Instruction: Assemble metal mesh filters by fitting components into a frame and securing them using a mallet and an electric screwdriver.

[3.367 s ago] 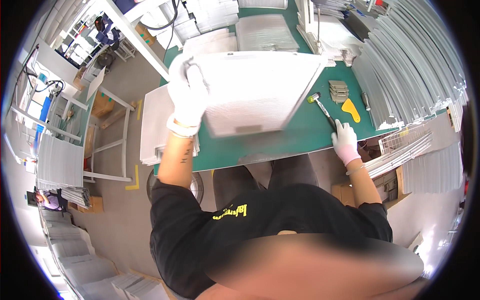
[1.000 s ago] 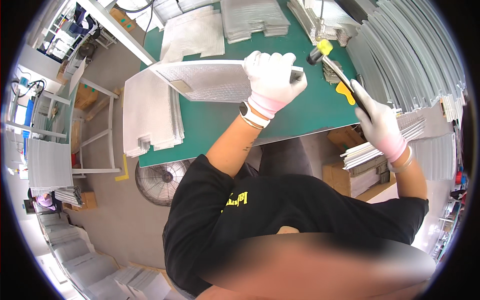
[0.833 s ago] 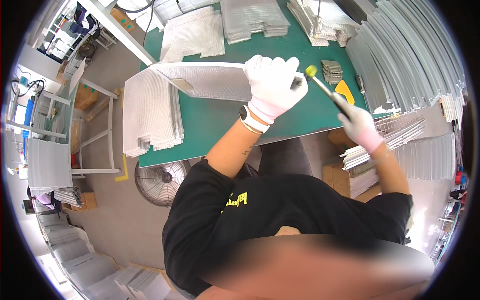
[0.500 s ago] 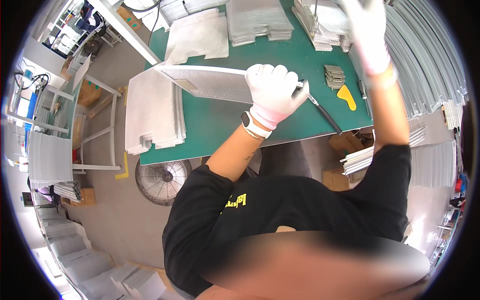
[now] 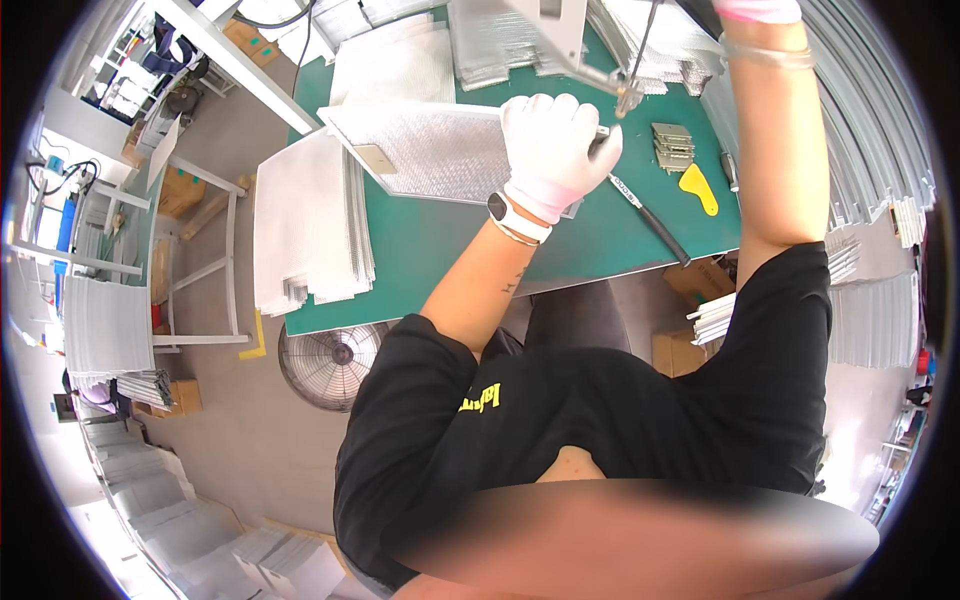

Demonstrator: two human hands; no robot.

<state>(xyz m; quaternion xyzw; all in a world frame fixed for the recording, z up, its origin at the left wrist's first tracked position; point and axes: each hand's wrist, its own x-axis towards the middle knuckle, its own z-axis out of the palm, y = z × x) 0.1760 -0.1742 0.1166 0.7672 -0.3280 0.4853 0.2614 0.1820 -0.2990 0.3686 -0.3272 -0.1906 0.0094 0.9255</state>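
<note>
My gloved left hand (image 5: 555, 150) is closed on the upper right edge of a framed mesh panel (image 5: 440, 150), which stands tilted above the green table (image 5: 450, 270). A tan label (image 5: 375, 158) sits near the panel's left edge. My right arm (image 5: 780, 150) reaches to the far edge of the picture; just the pink cuff of its glove (image 5: 760, 8) shows, and the fingers are cut off. Left of it, a white jointed device (image 5: 560, 30) with a thin dark rod and metal tip (image 5: 628, 98) hangs over the table.
Stacks of pale sheets (image 5: 310, 220) lie at the table's left and back. A black-handled tool (image 5: 650, 220), a yellow scraper (image 5: 699, 190) and small metal plates (image 5: 674, 147) lie to the right. Long grey strips (image 5: 860, 100) line the right side. A floor fan (image 5: 340, 355) stands below.
The white device has come into view over the table's far side. My right hand has moved farther up, out of the picture. The panel has tipped, showing more of its mesh face.
</note>
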